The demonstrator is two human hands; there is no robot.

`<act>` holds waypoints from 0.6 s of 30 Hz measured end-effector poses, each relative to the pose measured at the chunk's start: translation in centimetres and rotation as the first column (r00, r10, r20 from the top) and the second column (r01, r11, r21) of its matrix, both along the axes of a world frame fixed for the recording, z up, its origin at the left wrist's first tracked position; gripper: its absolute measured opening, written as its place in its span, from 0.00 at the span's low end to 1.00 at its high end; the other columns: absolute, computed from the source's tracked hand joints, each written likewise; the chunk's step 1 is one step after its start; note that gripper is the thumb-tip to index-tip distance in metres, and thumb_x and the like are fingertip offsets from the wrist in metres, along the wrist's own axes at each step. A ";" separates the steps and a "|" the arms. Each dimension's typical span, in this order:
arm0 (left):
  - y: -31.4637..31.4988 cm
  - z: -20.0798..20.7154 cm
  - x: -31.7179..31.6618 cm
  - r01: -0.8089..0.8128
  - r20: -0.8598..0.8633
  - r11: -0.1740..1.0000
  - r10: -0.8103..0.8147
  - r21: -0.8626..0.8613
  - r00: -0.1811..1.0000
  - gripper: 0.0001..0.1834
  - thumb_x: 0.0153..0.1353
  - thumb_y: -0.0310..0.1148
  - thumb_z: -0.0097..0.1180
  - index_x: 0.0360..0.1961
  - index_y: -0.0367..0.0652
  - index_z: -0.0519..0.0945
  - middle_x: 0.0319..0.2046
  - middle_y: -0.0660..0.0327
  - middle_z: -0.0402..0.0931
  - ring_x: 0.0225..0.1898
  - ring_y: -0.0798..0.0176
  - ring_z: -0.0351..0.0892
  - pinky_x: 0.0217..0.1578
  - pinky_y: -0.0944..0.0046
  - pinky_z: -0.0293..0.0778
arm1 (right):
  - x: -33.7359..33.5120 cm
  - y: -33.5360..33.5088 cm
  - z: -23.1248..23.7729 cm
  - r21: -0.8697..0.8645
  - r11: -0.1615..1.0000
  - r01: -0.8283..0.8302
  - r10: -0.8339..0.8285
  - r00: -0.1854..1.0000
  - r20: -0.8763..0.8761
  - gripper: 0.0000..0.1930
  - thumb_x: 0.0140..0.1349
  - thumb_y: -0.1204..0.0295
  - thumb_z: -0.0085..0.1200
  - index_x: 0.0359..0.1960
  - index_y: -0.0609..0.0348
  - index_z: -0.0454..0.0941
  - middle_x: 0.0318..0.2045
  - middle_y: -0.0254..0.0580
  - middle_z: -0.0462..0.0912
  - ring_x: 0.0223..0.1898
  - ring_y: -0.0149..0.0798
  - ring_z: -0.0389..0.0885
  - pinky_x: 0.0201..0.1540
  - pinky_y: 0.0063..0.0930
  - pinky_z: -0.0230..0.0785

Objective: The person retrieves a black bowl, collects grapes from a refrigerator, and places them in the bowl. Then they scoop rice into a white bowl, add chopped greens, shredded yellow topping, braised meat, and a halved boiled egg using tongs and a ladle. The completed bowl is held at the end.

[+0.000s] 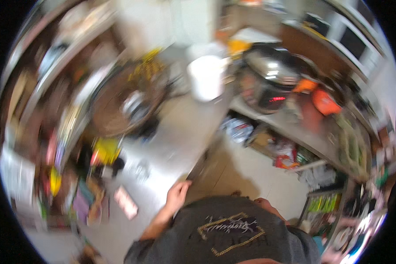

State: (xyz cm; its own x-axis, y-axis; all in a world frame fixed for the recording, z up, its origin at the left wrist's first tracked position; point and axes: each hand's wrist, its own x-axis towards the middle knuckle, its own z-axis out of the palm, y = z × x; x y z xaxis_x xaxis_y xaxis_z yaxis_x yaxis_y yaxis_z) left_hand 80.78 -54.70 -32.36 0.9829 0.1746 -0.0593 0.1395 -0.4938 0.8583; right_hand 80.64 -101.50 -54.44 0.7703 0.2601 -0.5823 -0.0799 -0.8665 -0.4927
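My left hand (177,194) is over the front edge of the metal table (176,149), its fingers loosely curled together, with nothing visible in them. Motion blur hides whether it touches the edge. At my right side, my right hand (268,206) is mostly behind my dark shirt (246,233), and its fingers cannot be made out. A pale pink rectangular object (126,203) lies on the table to the left of my left hand. Beyond it are a clear, glassy-looking item (141,170) and a yellow packet (106,151).
A large round brown pan or tray (112,103) and a white bucket (205,79) are at the back. On the right-hand counter stand a big shiny cooker (268,75) with red lights and an orange object (325,102). Loaded shelves (70,112) line the left; tiled floor (237,171) runs between the counters.
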 end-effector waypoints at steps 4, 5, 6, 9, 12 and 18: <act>-9.9 3.1 9.0 0.201 0.078 0.970 -0.192 -0.134 0.978 0.09 0.63 0.30 0.54 0.41 0.38 0.80 0.37 0.58 0.80 0.38 0.63 0.79 0.42 0.67 0.73 | 4.6 -3.7 3.8 0.110 0.958 0.266 -0.266 0.964 -0.009 0.19 0.62 0.56 0.51 0.48 0.53 0.79 0.43 0.44 0.82 0.45 0.42 0.81 0.47 0.33 0.72; -12.2 3.8 11.6 0.274 0.141 0.955 -0.258 -0.110 0.956 0.09 0.63 0.30 0.54 0.41 0.38 0.80 0.38 0.58 0.80 0.39 0.65 0.79 0.42 0.67 0.73 | 6.1 -4.6 5.0 0.112 0.951 0.287 -0.291 0.956 0.024 0.18 0.63 0.56 0.51 0.48 0.53 0.79 0.43 0.44 0.82 0.44 0.41 0.81 0.47 0.32 0.71; -14.5 4.7 14.1 0.325 0.239 0.936 -0.287 -0.135 0.927 0.09 0.62 0.30 0.55 0.42 0.37 0.79 0.39 0.58 0.80 0.39 0.66 0.78 0.42 0.68 0.73 | 7.5 -5.5 6.3 0.177 0.937 0.300 -0.312 0.949 0.040 0.18 0.63 0.57 0.52 0.48 0.54 0.78 0.42 0.44 0.82 0.44 0.41 0.81 0.47 0.32 0.71; -20.5 8.4 22.0 0.446 0.341 0.878 -0.372 -0.171 0.863 0.10 0.61 0.29 0.56 0.43 0.37 0.79 0.40 0.58 0.80 0.41 0.66 0.79 0.44 0.68 0.73 | 10.4 -7.6 10.6 0.306 0.851 0.428 -0.459 0.888 0.035 0.18 0.63 0.59 0.52 0.50 0.54 0.77 0.42 0.45 0.82 0.43 0.41 0.81 0.47 0.32 0.71; -25.2 13.6 30.4 0.572 0.494 0.820 -0.490 -0.019 0.719 0.12 0.61 0.28 0.56 0.46 0.38 0.77 0.41 0.59 0.80 0.42 0.68 0.78 0.46 0.67 0.72 | 13.1 -9.4 13.8 0.382 0.821 0.424 -0.507 0.849 0.148 0.18 0.63 0.60 0.51 0.51 0.53 0.77 0.42 0.46 0.82 0.43 0.41 0.81 0.46 0.33 0.71; -35.4 24.3 50.7 0.633 0.702 0.774 -0.451 -0.001 0.552 0.15 0.61 0.31 0.57 0.48 0.40 0.76 0.40 0.60 0.79 0.38 0.68 0.76 0.44 0.67 0.72 | 16.9 -13.5 15.2 0.528 0.542 0.654 -0.719 0.686 -0.110 0.15 0.64 0.67 0.52 0.51 0.59 0.76 0.38 0.40 0.83 0.39 0.35 0.79 0.44 0.27 0.70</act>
State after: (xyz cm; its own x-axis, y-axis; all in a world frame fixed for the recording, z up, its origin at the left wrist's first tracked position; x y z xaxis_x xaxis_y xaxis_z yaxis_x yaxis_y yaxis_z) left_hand 131.46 -90.09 -8.06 0.6850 -0.3344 0.6473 -0.7015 -0.0632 0.7098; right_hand 97.58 -114.99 -39.25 0.8846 -0.1601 -0.4381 -0.4636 -0.1985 -0.8635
